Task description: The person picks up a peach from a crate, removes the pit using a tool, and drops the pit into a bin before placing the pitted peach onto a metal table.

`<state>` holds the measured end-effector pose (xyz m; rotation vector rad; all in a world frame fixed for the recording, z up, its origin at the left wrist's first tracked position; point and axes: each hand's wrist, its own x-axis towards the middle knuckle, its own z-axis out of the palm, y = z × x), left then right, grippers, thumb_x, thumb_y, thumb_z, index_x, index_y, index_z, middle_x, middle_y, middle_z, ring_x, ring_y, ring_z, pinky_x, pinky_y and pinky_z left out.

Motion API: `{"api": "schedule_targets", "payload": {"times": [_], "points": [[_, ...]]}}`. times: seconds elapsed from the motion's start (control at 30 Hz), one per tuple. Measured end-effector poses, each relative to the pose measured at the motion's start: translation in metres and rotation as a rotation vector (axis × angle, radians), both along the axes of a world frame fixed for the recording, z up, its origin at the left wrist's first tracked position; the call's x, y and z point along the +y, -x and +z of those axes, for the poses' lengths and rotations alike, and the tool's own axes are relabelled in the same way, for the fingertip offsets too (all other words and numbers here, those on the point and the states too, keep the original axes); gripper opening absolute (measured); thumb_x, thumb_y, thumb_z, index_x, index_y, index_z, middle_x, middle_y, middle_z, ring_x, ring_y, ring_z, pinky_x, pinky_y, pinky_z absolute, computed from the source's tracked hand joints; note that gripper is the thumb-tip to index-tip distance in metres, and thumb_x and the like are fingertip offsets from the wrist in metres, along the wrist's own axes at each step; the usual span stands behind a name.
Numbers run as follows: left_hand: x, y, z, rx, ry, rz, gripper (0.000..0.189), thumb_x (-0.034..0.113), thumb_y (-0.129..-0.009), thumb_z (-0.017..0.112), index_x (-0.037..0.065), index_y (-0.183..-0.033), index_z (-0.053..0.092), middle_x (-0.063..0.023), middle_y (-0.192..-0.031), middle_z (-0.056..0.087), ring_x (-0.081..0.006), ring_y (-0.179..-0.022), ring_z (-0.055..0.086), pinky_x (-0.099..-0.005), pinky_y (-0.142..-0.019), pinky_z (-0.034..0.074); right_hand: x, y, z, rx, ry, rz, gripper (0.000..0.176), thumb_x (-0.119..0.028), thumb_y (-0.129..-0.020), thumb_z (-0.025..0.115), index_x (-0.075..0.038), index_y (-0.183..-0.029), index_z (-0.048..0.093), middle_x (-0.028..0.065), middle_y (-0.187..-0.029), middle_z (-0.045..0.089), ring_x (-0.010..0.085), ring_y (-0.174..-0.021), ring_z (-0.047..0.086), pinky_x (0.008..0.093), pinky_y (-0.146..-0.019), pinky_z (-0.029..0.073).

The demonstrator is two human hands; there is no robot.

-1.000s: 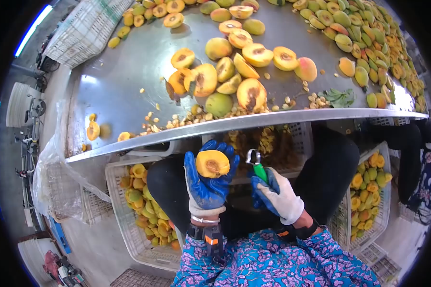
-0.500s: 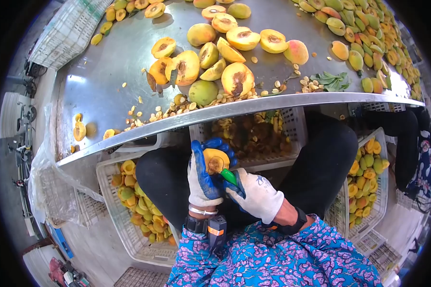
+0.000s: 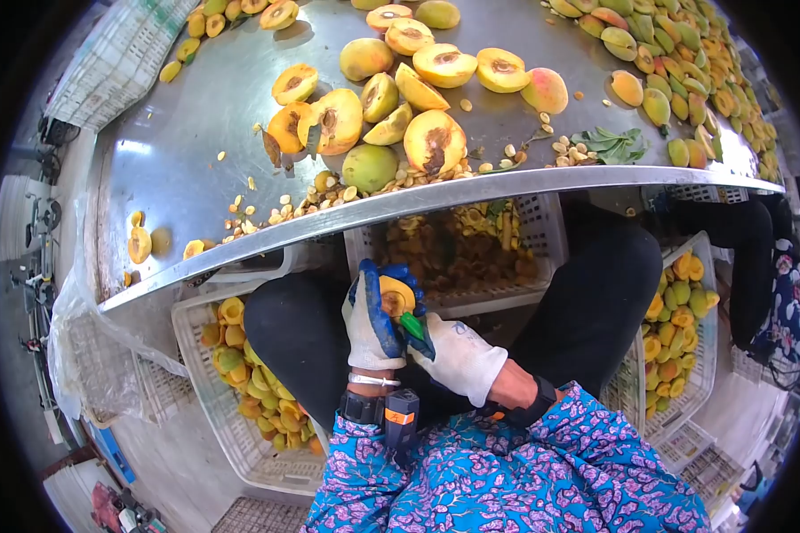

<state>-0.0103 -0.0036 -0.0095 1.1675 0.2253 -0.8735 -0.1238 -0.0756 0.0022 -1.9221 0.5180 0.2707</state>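
Note:
My left hand (image 3: 375,318), in a white and blue glove, wraps round a yellow fruit half (image 3: 396,297) with its cut side up. The fingers of my right hand (image 3: 460,357), gloved the same way, close on a green-handled tool (image 3: 412,325). The tool's front end meets the fruit's brown centre; its tip is hidden. Both hands are over my lap, below the metal table's edge (image 3: 418,202). Cut fruit halves (image 3: 436,142) and a greenish fruit (image 3: 370,168) lie on the table just beyond.
Fruit pieces fill white crates at the left (image 3: 231,426) and right (image 3: 704,355). Another crate (image 3: 553,233) with brownish scraps stands under the table. A big fruit pile (image 3: 676,62) covers the table's back right. Another person's dark-clad leg (image 3: 745,266) shows at the far right.
Both hands have shifted slightly left, and my right hand has tilted with the green handle, which stands more upright against the fruit. The whole view has moved a little.

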Motion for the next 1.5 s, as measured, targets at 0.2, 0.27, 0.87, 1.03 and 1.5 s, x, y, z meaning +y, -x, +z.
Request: {"api": "schedule_targets", "payload": {"times": [0.2,0.27,0.87,1.03,1.5], "points": [[-0.005,0.006,0.010,-0.093,0.095,0.083,0.044,0.041,-0.093,0.045,-0.001,-0.098,0.057,-0.0120,-0.083,0.063,-0.0225,-0.071,0.063,-0.0333,-0.064,0.053,0.000,-0.009,0.015,0.004,-0.130,-0.073,0.027,-0.022,-0.084,0.056,-0.001,-0.101,0.053,0.0231,-0.092,0.060,0.0418,-0.089,0.056,0.0461,-0.074,0.045],[-0.004,0.005,0.004,-0.067,0.147,0.083,0.046,0.042,-0.094,0.043,-0.002,-0.099,0.057,-0.0126,-0.084,0.063,-0.0231,-0.072,0.063,-0.0341,-0.064,0.053,0.002,-0.009,0.015,-0.019,-0.146,-0.101,0.027,-0.022,-0.084,0.056,-0.002,-0.101,0.053,0.0231,-0.093,0.060,0.0419,-0.090,0.056,0.0459,-0.075,0.045],[0.000,0.006,0.011,-0.054,0.056,-0.067,0.045,0.041,-0.095,0.041,0.000,-0.101,0.057,-0.0119,-0.085,0.064,-0.0238,-0.074,0.062,-0.0358,-0.070,0.052,-0.017,0.005,0.023,0.227,-1.053,-0.258,0.027,-0.033,-0.090,0.053,-0.007,-0.082,0.053,-0.0006,-0.061,0.047,0.0074,-0.042,0.043,0.0222,-0.037,0.036],[0.002,-0.002,0.015,-0.193,0.010,-0.366,0.037,0.033,-0.092,0.051,-0.002,-0.090,0.061,-0.0111,-0.075,0.064,-0.0201,-0.065,0.063,-0.0304,-0.060,0.052,-0.025,0.020,0.020,0.344,-1.445,-0.233,0.032,-0.035,-0.092,0.051,-0.003,-0.090,0.055,-0.0022,-0.059,0.043,0.0077,-0.041,0.039,0.0217,-0.036,0.033],[-0.016,0.006,-0.001,0.316,0.310,-0.238,0.034,0.035,-0.093,0.049,0.003,-0.092,0.060,-0.0103,-0.075,0.063,-0.0229,-0.062,0.062,-0.0341,-0.057,0.051,0.006,0.034,-0.030,-0.093,-2.751,-0.133,0.038,-0.034,-0.096,0.037,0.001,-0.107,0.049,-0.0002,-0.066,0.044,0.0072,-0.042,0.042,0.0229,-0.035,0.034]]}}
